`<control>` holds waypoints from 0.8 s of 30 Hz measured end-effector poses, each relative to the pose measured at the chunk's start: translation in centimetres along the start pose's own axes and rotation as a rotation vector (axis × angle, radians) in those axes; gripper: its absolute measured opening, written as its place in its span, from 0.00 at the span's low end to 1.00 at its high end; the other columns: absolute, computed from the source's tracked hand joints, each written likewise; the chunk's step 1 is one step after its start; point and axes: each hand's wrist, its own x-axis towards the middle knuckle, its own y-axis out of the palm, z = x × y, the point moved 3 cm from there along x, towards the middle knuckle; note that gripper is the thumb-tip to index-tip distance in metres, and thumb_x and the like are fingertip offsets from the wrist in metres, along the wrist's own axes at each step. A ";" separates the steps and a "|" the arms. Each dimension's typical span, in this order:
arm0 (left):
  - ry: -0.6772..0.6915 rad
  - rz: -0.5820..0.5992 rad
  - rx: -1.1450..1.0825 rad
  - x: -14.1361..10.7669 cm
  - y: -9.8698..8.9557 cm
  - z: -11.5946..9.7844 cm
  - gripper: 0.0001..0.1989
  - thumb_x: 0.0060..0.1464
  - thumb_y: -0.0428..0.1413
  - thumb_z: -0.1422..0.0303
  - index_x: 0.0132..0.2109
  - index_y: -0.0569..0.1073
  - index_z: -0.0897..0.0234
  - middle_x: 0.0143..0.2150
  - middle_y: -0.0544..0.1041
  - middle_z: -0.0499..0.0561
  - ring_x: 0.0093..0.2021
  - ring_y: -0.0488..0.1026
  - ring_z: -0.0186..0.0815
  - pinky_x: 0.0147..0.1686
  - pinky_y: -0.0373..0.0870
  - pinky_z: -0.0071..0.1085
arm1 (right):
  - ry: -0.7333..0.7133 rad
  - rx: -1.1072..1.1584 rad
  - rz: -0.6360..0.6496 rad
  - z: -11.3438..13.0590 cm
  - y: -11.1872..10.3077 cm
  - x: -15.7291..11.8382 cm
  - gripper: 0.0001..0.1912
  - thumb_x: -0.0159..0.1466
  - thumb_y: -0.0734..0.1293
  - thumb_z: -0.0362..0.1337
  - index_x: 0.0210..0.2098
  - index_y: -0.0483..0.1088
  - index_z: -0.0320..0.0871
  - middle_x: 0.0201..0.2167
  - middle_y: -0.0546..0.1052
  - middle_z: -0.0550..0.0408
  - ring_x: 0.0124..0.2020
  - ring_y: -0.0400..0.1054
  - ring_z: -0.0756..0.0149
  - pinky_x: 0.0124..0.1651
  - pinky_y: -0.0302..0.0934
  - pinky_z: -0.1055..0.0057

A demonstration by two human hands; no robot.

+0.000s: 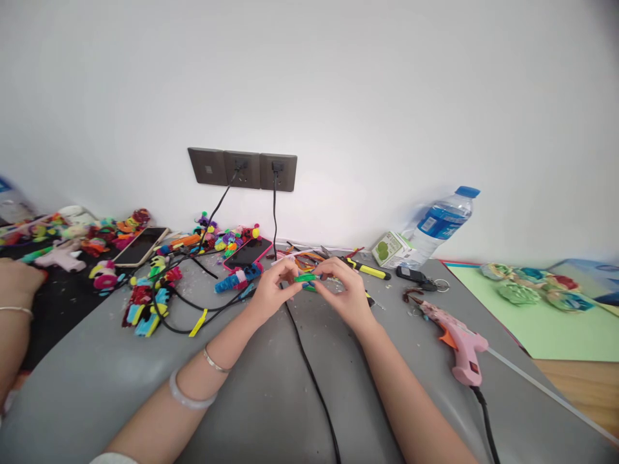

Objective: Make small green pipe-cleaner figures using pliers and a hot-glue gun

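Between my two hands, above the grey table (271,386), is a small green pipe cleaner piece (305,278), bent or coiled. My left hand (271,289) pinches its left end between thumb and fingers. On the other end, the thumb and fingers of my right hand (347,293) are closed. Exact details of the piece are too small to make out. Just behind my hands lie loose pipe cleaners (307,260), scissors (329,252) and a yellow-and-black cutter (370,269), partly covered by the right hand.
A pink glue gun (461,345) lies right, its cord trailing toward me. A water bottle (438,225), small box (391,249) and key fob (413,276) stand behind it. Fuzzy figures (147,299), phones (142,247) and cables (309,361) spread leftward. Another person's hand (17,287) is far left.
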 end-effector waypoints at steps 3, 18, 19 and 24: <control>-0.020 -0.009 0.006 0.1 0.0 -0.1 0.14 0.52 0.61 0.61 0.34 0.66 0.64 0.34 0.72 0.50 0.33 0.70 0.33 0.31 0.69 0.27 | -0.001 -0.019 0.003 0.0 0.0 0.0 0.02 0.64 0.67 0.32 0.37 0.70 0.46 0.33 0.74 0.53 0.33 0.67 0.63 0.35 0.64 0.66; 0.006 -0.006 0.021 0.1 0.1 -0.5 0.12 0.53 0.60 0.64 0.34 0.65 0.64 0.35 0.72 0.50 0.31 0.68 0.31 0.33 0.69 0.28 | -0.021 -0.042 -0.005 -0.1 0.1 -0.2 0.04 0.65 0.66 0.31 0.38 0.70 0.46 0.34 0.74 0.52 0.33 0.67 0.63 0.35 0.63 0.66; 0.011 -0.001 0.016 0.1 0.2 -0.5 0.11 0.53 0.60 0.64 0.35 0.65 0.63 0.35 0.72 0.50 0.31 0.68 0.31 0.33 0.68 0.28 | -0.024 -0.041 -0.007 -0.1 0.1 -0.2 0.04 0.65 0.66 0.31 0.38 0.70 0.46 0.34 0.74 0.52 0.33 0.67 0.63 0.35 0.63 0.66; 0.046 0.006 0.019 0.0 0.2 -0.4 0.10 0.54 0.60 0.65 0.39 0.67 0.63 0.37 0.71 0.49 0.32 0.68 0.30 0.33 0.69 0.27 | -0.029 -0.038 -0.022 -0.2 0.1 -0.1 0.04 0.66 0.65 0.31 0.38 0.70 0.47 0.34 0.74 0.52 0.34 0.68 0.63 0.34 0.63 0.66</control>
